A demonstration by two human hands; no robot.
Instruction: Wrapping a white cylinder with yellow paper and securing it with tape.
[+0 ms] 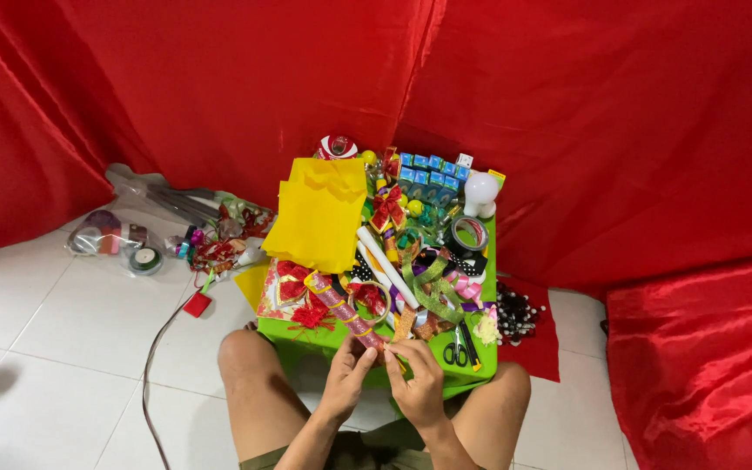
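At the near edge of the green table (480,370), the left hand (347,376) and right hand (417,380) both pinch one end of a glittery pink ribbon (344,311), apparently folding it. Next, a firm pinch seems needed. Scissors (456,350) lie just right.

left hand (347,372) + right hand (417,376): pinch glittery ribbon (347,315) | green table (466,364) | scissors (456,352)

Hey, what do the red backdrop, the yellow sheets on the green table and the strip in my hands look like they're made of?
Red backdrop: satin-like cloth, glossy, draped in folds. Yellow sheets: probably matte paper or felt, stacked with soft edges. Strip: likely glittery pink ribbon, held by the left hand and right hand. Green table: smooth, perhaps plastic.
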